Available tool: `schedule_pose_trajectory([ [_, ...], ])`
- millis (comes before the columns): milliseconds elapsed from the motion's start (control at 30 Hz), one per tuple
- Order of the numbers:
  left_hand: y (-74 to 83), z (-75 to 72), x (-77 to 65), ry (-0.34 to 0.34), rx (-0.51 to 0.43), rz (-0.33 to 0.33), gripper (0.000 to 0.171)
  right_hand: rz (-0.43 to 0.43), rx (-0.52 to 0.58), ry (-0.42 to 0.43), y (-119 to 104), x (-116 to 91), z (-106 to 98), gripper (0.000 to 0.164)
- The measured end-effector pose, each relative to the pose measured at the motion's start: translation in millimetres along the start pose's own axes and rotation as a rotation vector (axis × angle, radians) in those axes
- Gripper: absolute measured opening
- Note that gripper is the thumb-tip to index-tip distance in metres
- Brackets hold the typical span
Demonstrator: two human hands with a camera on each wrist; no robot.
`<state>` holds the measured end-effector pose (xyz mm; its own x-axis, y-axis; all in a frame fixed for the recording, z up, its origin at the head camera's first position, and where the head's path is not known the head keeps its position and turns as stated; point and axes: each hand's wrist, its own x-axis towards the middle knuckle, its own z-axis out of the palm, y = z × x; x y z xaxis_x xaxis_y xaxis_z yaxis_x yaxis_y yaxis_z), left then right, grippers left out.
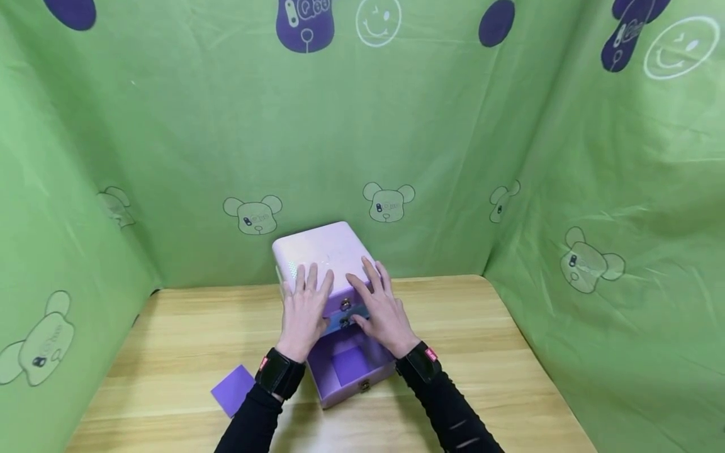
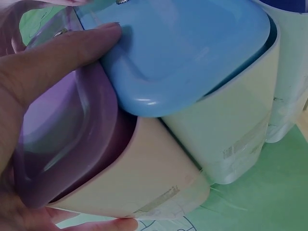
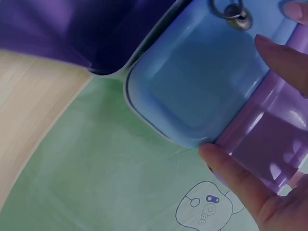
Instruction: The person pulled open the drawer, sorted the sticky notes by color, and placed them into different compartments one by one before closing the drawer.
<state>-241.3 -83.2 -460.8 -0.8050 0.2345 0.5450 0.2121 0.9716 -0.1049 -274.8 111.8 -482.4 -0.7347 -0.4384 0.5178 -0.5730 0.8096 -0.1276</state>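
A small drawer cabinet (image 1: 323, 248) with a pale pink top stands against the back cloth. Its top drawer (image 2: 67, 120) is purple and its middle drawer (image 3: 202, 86) is blue. At the bottom, a purple drawer (image 1: 340, 393) is pulled out, with a purple square sheet (image 1: 351, 365) inside. My left hand (image 1: 300, 314) rests with fingers spread on the cabinet's top, its thumb lying across the purple and blue fronts. On the other side, my right hand (image 1: 387, 314) spreads over the top's front corner, with its thumb by the blue drawer's small metal knob (image 3: 239, 18).
Another purple square sheet (image 1: 233, 389) lies on the wooden table (image 1: 187, 333), left of the open drawer. Green printed cloth (image 1: 317, 138) walls in the back and both sides.
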Motion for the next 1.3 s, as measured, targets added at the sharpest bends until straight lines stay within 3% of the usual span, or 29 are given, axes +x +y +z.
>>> schedule_pose_trajectory([
  [133, 0.4, 0.9, -0.7, -0.008, -0.02, -0.003, 0.109, -0.016, -0.04, 0.029, 1, 0, 4, 0.099],
  [467, 2.3, 2.8, -0.4, -0.044, -0.017, -0.006, 0.111, 0.015, -0.088, 0.008, 5, 6, 9, 0.098],
  [933, 1.0, 2.4, -1.1, -0.046, -0.028, -0.017, 0.112, -0.052, 0.013, 0.083, 22, 12, 14, 0.104],
  [1300, 0.8, 4.2, -3.0, 0.0, -0.065, -0.039, 0.109, -0.03, 0.043, 0.097, 17, 14, 12, 0.102],
])
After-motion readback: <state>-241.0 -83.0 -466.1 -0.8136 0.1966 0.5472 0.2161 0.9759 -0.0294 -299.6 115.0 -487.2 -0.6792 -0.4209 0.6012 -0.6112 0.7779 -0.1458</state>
